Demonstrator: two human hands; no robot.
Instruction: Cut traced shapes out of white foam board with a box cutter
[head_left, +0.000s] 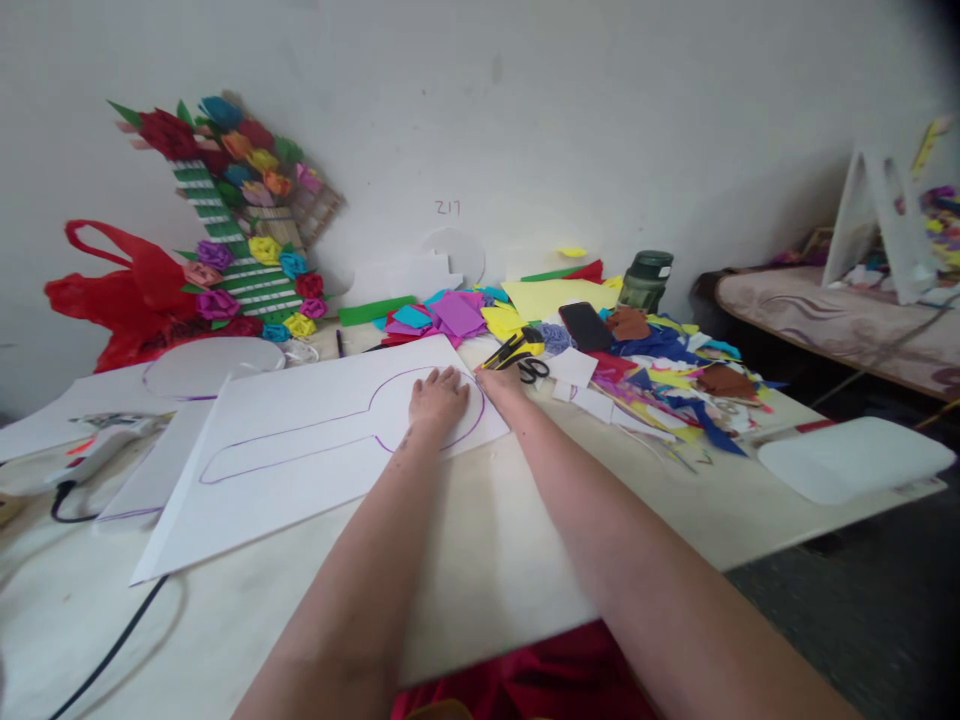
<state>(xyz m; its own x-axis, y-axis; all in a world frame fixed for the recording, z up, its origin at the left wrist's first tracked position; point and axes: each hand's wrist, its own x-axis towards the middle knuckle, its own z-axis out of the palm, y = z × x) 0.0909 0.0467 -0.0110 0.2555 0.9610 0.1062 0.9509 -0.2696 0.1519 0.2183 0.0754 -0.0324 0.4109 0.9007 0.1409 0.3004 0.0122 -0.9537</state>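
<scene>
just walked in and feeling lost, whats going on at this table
A person's left hand lies flat on a large white sheet, inside the round end of a purple outline drawn there. The right hand grips a yellow and black cutter near that round end's right edge; I can't tell whether its blade touches the sheet. Black-handled scissors lie just right of that hand, with coloured scraps further right.

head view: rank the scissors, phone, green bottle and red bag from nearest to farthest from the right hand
1. Scissors, just right of the right hand
2. Phone, farther back, right
3. Green bottle, beyond the phone
4. Red bag, far left
</scene>
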